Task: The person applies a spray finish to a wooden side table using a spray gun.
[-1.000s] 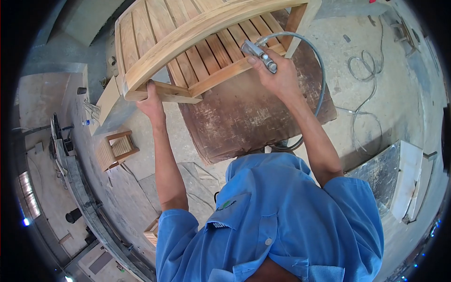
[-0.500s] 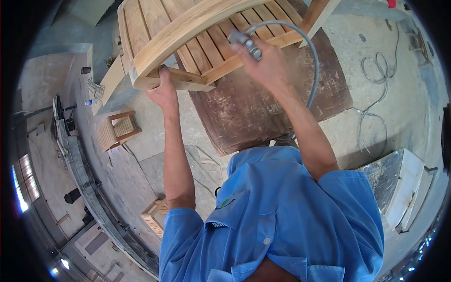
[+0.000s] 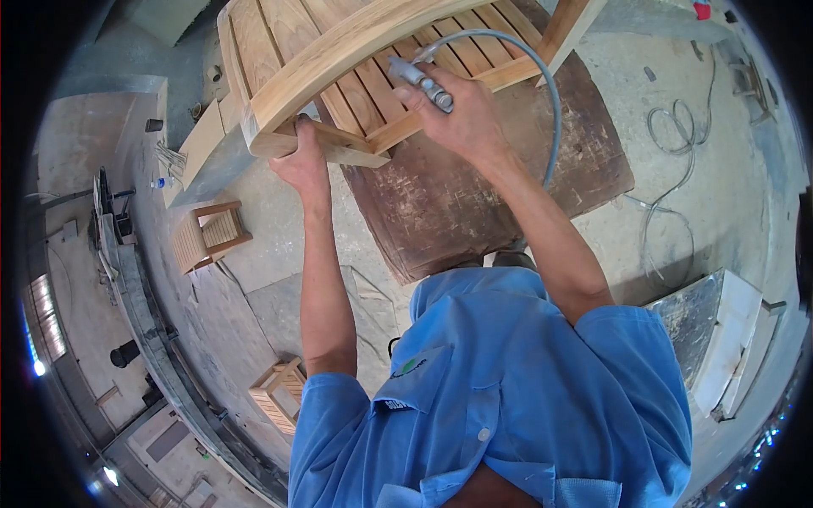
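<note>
A slatted wooden chair point(image 3: 339, 59) stands tilted at the top centre on a brown, worn sheet point(image 3: 440, 203). My left hand point(image 3: 303, 161) grips the end of its curved armrest at the corner, thumb on top. In my right hand point(image 3: 461, 114) is a small metal air tool point(image 3: 421, 83), held over the seat slats. A grey hose point(image 3: 555, 110) loops from the tool over the right hand and down past the forearm.
Coiled thin hose point(image 3: 677, 127) lies on the floor at the right. Two small slatted wooden pieces point(image 3: 207, 235) point(image 3: 279, 394) are at the left. A box-like panel point(image 3: 694, 330) is at the lower right, and a long grey rail point(image 3: 144, 296) runs down the left.
My right hand and the tool have moved slightly left. My left hand and the chair have shifted a little to the right in view.
</note>
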A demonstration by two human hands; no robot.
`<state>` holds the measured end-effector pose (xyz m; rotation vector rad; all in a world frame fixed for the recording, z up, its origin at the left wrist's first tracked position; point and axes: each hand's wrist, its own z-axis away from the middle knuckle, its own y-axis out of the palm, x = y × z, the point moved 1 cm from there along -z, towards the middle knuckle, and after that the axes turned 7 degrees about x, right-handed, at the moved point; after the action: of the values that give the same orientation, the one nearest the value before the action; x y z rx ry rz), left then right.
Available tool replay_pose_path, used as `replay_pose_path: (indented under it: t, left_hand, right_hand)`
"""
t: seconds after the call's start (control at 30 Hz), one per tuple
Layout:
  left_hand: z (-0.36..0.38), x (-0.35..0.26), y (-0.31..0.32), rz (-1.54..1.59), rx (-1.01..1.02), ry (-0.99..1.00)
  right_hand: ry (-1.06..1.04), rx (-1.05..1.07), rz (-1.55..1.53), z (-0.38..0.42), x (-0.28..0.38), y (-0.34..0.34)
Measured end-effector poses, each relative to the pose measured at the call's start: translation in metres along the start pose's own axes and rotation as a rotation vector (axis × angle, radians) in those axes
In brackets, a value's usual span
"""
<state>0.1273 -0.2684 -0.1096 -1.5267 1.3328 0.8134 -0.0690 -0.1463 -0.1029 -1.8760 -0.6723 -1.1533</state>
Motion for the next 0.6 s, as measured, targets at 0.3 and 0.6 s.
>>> replay_pose_path:
  t: [0.3,0.6]
  left_hand:
    - [-0.003,0.003,0.001,0.003,-0.011,0.026]
    - [-0.007,0.002,-0.002,-0.019,0.010,0.029]
  right_hand:
    - [0.097,0.082,-0.014,0.005,-0.008,0.006]
    - [0.146,0.004,0.021,0.001,-0.010,0.004]
